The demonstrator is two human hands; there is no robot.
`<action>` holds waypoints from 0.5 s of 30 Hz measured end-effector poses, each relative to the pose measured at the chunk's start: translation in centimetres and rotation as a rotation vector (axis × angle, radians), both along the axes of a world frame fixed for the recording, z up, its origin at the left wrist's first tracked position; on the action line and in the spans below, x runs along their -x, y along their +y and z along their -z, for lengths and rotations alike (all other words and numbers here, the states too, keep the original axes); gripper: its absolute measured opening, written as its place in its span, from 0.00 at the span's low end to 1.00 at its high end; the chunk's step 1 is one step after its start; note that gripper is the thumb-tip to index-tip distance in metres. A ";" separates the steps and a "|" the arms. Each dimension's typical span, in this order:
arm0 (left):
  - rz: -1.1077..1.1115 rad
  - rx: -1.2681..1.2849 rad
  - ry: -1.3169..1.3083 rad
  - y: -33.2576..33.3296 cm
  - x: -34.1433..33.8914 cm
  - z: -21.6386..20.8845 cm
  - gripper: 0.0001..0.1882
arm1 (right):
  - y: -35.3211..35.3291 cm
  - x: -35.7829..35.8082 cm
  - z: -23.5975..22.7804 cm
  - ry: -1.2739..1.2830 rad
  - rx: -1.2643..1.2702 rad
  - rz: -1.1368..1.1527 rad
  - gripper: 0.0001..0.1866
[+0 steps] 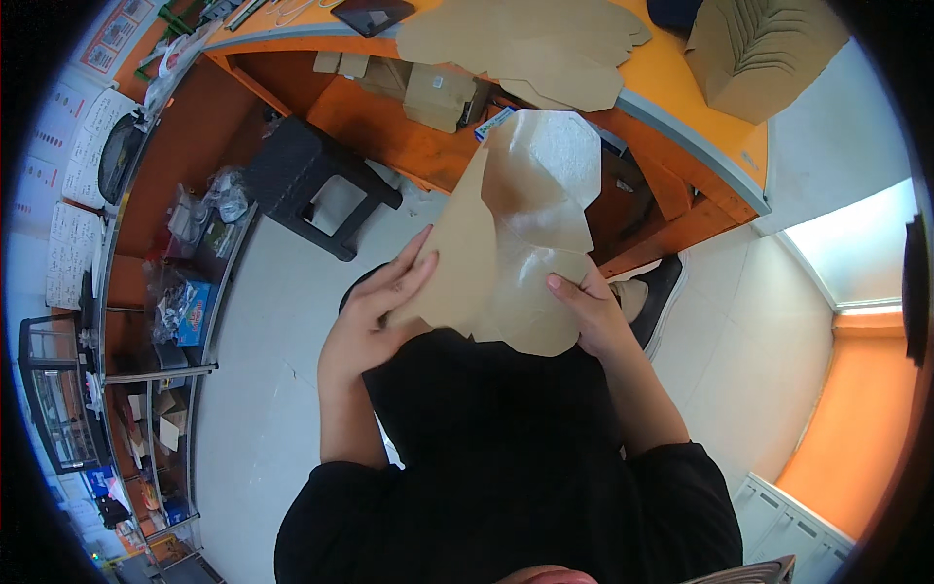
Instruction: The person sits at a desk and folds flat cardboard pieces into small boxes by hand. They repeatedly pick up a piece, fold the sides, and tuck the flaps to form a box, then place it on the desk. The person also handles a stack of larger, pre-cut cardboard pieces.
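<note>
A brown kraft paperboard box, partly folded, is held in front of my body, above my lap. Its shiny coated inside faces up, and one rounded panel stands toward the table. My left hand lies along the plain brown left flap, fingers fairly straight against it, with the flap's edge in the crook of the hand. My right hand pinches the right edge, thumb on the shiny face and the other fingers mostly hidden underneath.
Flat brown box blanks lie on the orange table ahead, beside a stack of nested folded boxes and a dark tablet-like device. A black stool stands left of the table. Shelving with bagged items runs along the left.
</note>
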State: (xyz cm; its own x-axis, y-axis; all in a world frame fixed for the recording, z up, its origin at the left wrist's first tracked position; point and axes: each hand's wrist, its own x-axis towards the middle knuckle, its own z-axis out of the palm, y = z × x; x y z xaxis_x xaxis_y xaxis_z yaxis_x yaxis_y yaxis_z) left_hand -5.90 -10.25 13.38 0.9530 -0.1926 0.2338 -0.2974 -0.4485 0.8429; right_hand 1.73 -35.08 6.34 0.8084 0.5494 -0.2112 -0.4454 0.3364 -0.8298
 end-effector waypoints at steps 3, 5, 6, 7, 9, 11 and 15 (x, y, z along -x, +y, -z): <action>0.247 0.243 0.012 0.0 -0.6 0.3 0.21 | -0.3 -0.1 0.4 -0.099 0.040 -0.024 0.21; 0.267 0.424 0.089 0.0 -0.5 0.9 0.20 | -0.3 0.0 0.1 -0.063 0.056 -0.039 0.20; 0.209 0.481 0.168 -0.1 -0.5 1.3 0.21 | -0.4 0.1 -0.1 -0.045 0.065 -0.037 0.20; 0.149 0.538 0.247 -1.0 -0.8 0.6 0.22 | -0.4 0.2 -0.8 -0.125 0.032 -0.083 0.19; -0.056 0.359 0.302 -4.1 0.1 -0.7 0.35 | -0.1 0.2 -2.8 -0.286 -0.035 -0.176 0.17; -0.044 0.468 0.344 -5.3 0.6 -0.9 0.38 | -1.1 -0.5 -1.3 -0.433 0.306 -0.241 0.25; 0.057 0.779 0.336 -4.9 0.9 -1.9 0.50 | -1.1 -0.1 -3.4 -0.426 0.351 -0.043 0.13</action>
State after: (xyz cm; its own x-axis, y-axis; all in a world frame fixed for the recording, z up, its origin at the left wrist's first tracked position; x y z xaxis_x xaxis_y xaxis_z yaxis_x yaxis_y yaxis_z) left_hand -6.83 -15.18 15.30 0.9893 -0.1434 0.0262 0.0190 0.3050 0.9522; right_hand 1.80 -36.21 9.75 0.8411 0.5389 -0.0468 -0.0530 -0.0040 -0.9986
